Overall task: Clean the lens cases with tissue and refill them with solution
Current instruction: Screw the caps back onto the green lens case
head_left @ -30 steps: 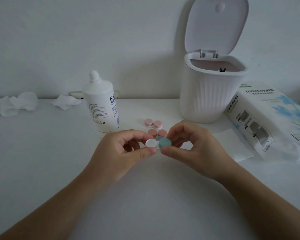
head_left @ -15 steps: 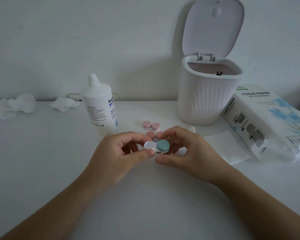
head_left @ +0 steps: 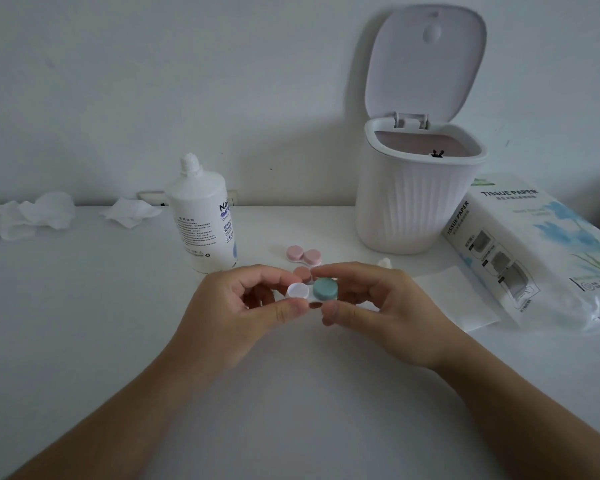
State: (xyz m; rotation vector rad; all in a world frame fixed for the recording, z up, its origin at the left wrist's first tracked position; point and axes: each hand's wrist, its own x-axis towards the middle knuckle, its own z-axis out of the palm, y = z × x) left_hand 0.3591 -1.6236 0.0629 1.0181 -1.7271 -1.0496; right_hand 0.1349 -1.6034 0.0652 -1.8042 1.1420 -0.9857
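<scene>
Above the table (head_left: 84, 341), both hands (left (head_left: 232, 313), right (head_left: 381, 310)) pinching lens case (head_left: 312, 291)

You held a smooth plastic lens case (head_left: 312, 292) over a matt white bench (head_left: 84, 323), near a ribbed plastic bin (head_left: 406, 216) and crumpled paper tissue (head_left: 35, 214).

Second pink lens case (head_left: 302, 272) mostly hidden behind fingers; tissue pack (head_left: 541, 251) cut by right edge; solution bottle (head_left: 203, 216) small print unreadable.

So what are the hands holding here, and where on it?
A lens case, held between both hands: the left hand pinches its white-capped end, the right hand its teal-capped end.
</scene>
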